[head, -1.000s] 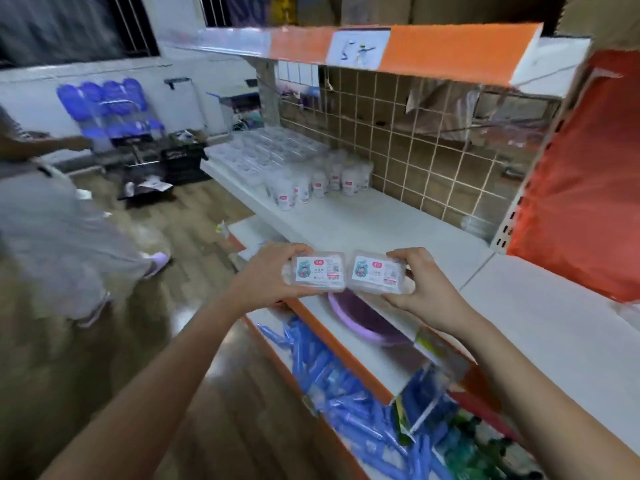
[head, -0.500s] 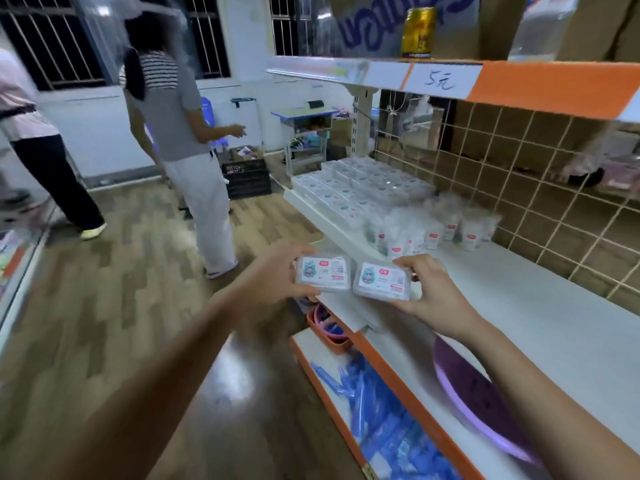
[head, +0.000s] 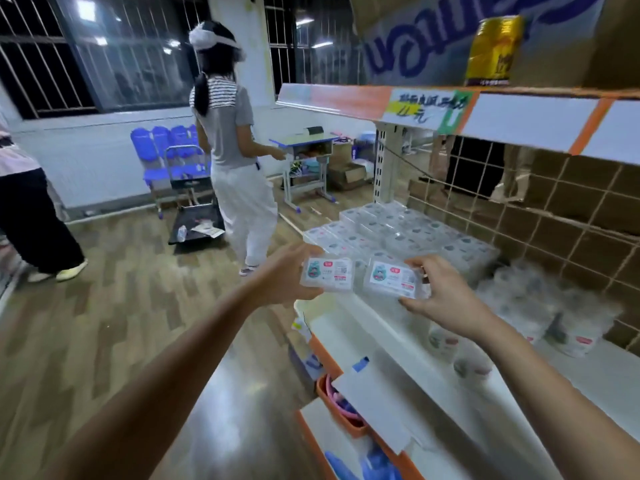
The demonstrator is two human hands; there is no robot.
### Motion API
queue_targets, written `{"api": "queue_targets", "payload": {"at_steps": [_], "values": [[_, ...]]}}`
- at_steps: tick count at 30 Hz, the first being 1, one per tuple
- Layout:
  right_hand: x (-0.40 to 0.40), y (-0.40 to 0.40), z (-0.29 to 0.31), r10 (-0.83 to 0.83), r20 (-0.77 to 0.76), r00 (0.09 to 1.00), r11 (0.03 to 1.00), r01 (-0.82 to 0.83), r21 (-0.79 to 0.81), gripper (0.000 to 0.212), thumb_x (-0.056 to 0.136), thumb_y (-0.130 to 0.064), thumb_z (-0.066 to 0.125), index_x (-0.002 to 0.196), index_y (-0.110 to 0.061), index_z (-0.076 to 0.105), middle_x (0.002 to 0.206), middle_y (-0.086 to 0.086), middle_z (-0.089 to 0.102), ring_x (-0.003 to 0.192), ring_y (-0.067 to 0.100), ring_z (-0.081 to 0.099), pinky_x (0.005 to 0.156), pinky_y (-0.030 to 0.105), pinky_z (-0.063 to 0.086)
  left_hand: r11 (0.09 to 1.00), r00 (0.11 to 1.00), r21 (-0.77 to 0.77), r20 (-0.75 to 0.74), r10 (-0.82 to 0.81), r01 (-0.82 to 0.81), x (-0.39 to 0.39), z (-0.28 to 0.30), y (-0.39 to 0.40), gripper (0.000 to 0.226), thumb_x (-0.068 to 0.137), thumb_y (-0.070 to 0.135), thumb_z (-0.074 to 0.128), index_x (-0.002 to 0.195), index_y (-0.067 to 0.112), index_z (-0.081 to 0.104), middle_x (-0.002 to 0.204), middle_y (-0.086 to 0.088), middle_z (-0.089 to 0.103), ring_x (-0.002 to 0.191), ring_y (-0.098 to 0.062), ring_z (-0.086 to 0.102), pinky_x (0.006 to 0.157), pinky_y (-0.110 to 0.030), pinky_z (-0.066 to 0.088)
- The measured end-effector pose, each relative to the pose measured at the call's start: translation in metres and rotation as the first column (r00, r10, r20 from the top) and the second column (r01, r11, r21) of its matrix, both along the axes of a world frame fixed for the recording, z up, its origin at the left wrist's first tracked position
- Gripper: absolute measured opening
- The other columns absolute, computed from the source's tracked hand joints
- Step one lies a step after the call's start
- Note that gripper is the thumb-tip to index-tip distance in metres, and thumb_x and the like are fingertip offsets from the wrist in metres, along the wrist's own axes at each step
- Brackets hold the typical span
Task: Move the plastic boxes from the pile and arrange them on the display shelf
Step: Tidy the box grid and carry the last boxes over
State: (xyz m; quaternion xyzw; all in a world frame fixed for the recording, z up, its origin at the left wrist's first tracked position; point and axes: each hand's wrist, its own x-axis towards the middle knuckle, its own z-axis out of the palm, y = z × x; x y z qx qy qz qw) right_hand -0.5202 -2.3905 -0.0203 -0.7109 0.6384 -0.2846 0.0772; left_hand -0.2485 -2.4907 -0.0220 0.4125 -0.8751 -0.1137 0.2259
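My left hand (head: 284, 282) grips a small clear plastic box (head: 328, 274) with a white label. Beside it, my right hand (head: 446, 296) grips a second, matching box (head: 393, 281). Both boxes hang side by side in the air above the front edge of the white display shelf (head: 408, 344). Just behind them on that shelf lie rows of the same clear boxes (head: 398, 233), stacked in layers at the shelf's left end.
Round clear tubs (head: 540, 306) with labels stand on the shelf to the right. A wire grid (head: 554, 209) backs the shelf, and an orange-edged upper shelf (head: 450, 109) overhangs it. A person in white trousers (head: 239, 188) stands on the wooden floor, another person (head: 27, 216) at far left.
The view has swung left along the shelf. Both hands, still gripping their boxes, have come close to the stacked rows of clear boxes. The person in white trousers has stepped further away.
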Motion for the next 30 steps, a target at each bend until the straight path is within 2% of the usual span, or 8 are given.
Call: {"api": "queue_targets", "payload": {"at_steps": [3, 5, 12, 16, 19, 21, 25, 30], "values": [[0.001, -0.042, 0.004, -0.048, -0.027, 0.998, 0.999, 0.048, 0.014, 0.065, 0.072, -0.024, 0.078, 0.129, -0.008, 0.049, 0.124, 0.009, 0.048, 0.115, 0.024, 0.046, 0.1, 0.033, 0.038, 0.999, 0.999, -0.023, 0.007, -0.033, 0.033, -0.006, 0.002, -0.049, 0.066, 0.068, 0.025, 0.083, 0.127, 0.015, 0.055, 0.112, 0.003, 0.054, 0.101, -0.015, 0.056, 0.079, -0.017, 0.039], [0.003, -0.064, 0.002, -0.084, -0.009, 0.996, 0.995, 0.085, 0.061, 0.068, 0.074, -0.026, 0.076, 0.132, -0.011, 0.046, 0.127, 0.006, 0.044, 0.118, 0.021, 0.043, 0.102, 0.032, 0.038, 0.998, 0.998, -0.003, 0.012, -0.056, 0.056, -0.01, 0.0, -0.076, 0.066, 0.07, 0.023, 0.082, 0.129, 0.014, 0.054, 0.112, 0.004, 0.053, 0.101, -0.01, 0.051, 0.082, -0.018, 0.037], [0.008, -0.132, -0.009, -0.197, -0.018, 0.98, 0.963, 0.197, 0.185, 0.07, 0.08, -0.033, 0.07, 0.14, -0.019, 0.036, 0.138, 0.001, 0.033, 0.13, 0.017, 0.031, 0.102, 0.026, 0.029, 0.983, 0.979, 0.046, 0.092, -0.181, 0.177, -0.024, -0.005, -0.177, 0.066, 0.074, 0.028, 0.079, 0.132, 0.018, 0.049, 0.117, 0.004, 0.048, 0.108, -0.012, 0.049, 0.084, -0.02, 0.037], [0.017, -0.163, -0.008, -0.288, -0.021, 0.958, 0.933, 0.285, 0.218, 0.07, 0.082, -0.034, 0.068, 0.141, -0.02, 0.034, 0.14, 0.0, 0.031, 0.134, 0.016, 0.027, 0.105, 0.026, 0.027, 0.962, 0.951, 0.089, 0.151, -0.269, 0.258, -0.037, -0.005, -0.233, 0.069, 0.072, 0.033, 0.08, 0.133, 0.022, 0.048, 0.118, 0.003, 0.043, 0.104, -0.014, 0.052, 0.088, -0.024, 0.044], [0.024, -0.178, -0.003, -0.364, -0.039, 0.93, 0.896, 0.362, 0.258, 0.071, 0.083, -0.035, 0.068, 0.142, -0.02, 0.032, 0.14, 0.0, 0.03, 0.133, 0.015, 0.028, 0.103, 0.025, 0.028, 0.942, 0.917, 0.105, 0.217, -0.334, 0.318, -0.046, -0.004, -0.27, 0.069, 0.074, 0.035, 0.078, 0.135, 0.022, 0.047, 0.108, 0.006, 0.034, 0.099, -0.015, 0.051, 0.081, -0.019, 0.039], [0.028, -0.186, 0.0, -0.402, -0.064, 0.913, 0.868, 0.403, 0.289, 0.072, 0.084, -0.037, 0.067, 0.143, -0.019, 0.031, 0.142, 0.0, 0.028, 0.134, 0.016, 0.027, 0.105, 0.026, 0.027, 0.929, 0.9, 0.115, 0.233, -0.368, 0.351, -0.05, -0.004, -0.29, 0.068, 0.075, 0.034, 0.078, 0.134, 0.023, 0.048, 0.109, 0.007, 0.033, 0.098, -0.013, 0.051, 0.081, -0.019, 0.038], [0.037, -0.194, -0.001, -0.469, -0.097, 0.878, 0.815, 0.472, 0.337, 0.071, 0.085, -0.039, 0.066, 0.144, -0.021, 0.03, 0.148, 0.001, 0.021, 0.139, 0.018, 0.021, 0.11, 0.031, 0.025, 0.867, 0.842, 0.167, 0.211, -0.496, 0.468, -0.058, -0.01, -0.32, 0.069, 0.073, 0.034, 0.079, 0.134, 0.022, 0.049, 0.125, 0.001, 0.04, 0.104, -0.015, 0.055, 0.093, -0.023, 0.044], [0.053, -0.201, -0.01, -0.565, -0.114, 0.817, 0.749, 0.566, 0.345, 0.066, 0.086, -0.042, 0.064, 0.142, -0.026, 0.032, 0.146, -0.004, 0.022, 0.137, 0.016, 0.025, 0.099, 0.023, 0.026, 0.818, 0.803, 0.2, 0.171, -0.572, 0.54, -0.064, -0.018, -0.334, 0.063, 0.075, 0.04, 0.076, 0.131, 0.028, 0.05, 0.122, 0.011, 0.041, 0.095, -0.011, 0.057, 0.088, -0.026, 0.049]]}}
